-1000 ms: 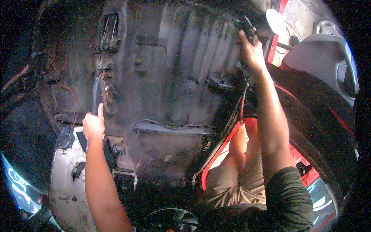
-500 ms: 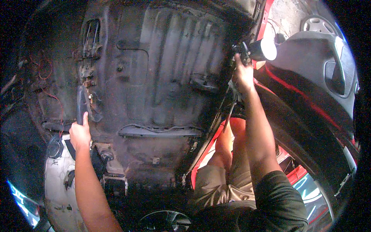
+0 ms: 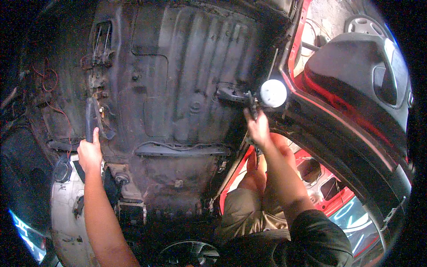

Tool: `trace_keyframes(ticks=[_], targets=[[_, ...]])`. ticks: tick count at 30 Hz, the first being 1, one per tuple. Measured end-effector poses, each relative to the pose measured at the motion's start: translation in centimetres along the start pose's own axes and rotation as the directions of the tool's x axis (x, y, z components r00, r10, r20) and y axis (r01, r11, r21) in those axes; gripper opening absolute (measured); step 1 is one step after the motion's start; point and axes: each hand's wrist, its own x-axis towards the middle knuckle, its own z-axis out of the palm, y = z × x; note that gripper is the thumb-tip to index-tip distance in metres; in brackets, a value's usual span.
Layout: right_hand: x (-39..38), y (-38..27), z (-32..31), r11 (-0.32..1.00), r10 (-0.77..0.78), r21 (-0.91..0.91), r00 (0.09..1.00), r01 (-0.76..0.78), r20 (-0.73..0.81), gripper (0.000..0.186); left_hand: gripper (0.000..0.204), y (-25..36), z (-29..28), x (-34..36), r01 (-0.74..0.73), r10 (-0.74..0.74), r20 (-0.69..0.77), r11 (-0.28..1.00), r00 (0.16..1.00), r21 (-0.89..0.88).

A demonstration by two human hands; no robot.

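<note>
My left hand (image 3: 90, 153) is closed around a long dark lever (image 3: 91, 111) on the stripped car floor (image 3: 195, 71), thumb along its top. My right hand (image 3: 259, 130) grips a dark spray gun (image 3: 252, 101) with a round white cup (image 3: 273, 92), held over the right side of the floor near the door sill (image 3: 281, 66). Just left of the gun sits a dark bracket (image 3: 229, 93). Red wires (image 3: 66, 115) lie on the floor left of the lever.
A grey door panel (image 3: 342, 66) stands at the right, with red body panels (image 3: 311, 187) below. My legs (image 3: 240, 200) are in the lower right opening. A steering wheel (image 3: 189, 247) shows at the bottom. A whitish panel (image 3: 62, 209) is at lower left.
My right hand has moved down and toward me with the spray gun, ending lower and further left. My left hand stays on the lever as the view shifts slightly.
</note>
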Motion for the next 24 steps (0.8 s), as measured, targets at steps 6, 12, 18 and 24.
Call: trace_keyframes(ticks=[6, 12, 18, 24], targets=[[-3.1, -0.6, 3.1, 0.977, -0.040, -0.194, 0.967, 0.091, 0.253, 0.043, 0.087, -0.3, 0.7, 0.6, -0.018, 0.019, -0.031, 0.999, 0.999, 0.034], [-1.9, -3.1, 6.5, 0.995, 0.007, -0.104, 0.986, 0.011, 0.165, 0.056, 0.084, -0.2, 0.6, 0.5, -0.021, 0.021, -0.010, 1.000, 1.000, -0.013], [1.1, -4.0, 6.8, 0.956, 0.224, -0.219, 0.968, -0.197, 0.109, 0.051, 0.081, 0.3, 0.3, 0.3, -0.042, 0.042, -0.028, 0.999, 0.999, 0.003], [1.5, -3.0, 5.3, 0.890, 0.407, -0.261, 0.910, -0.375, 0.081, 0.051, 0.078, 0.0, 0.8, 0.8, -0.023, 0.022, -0.022, 1.000, 1.000, -0.006]])
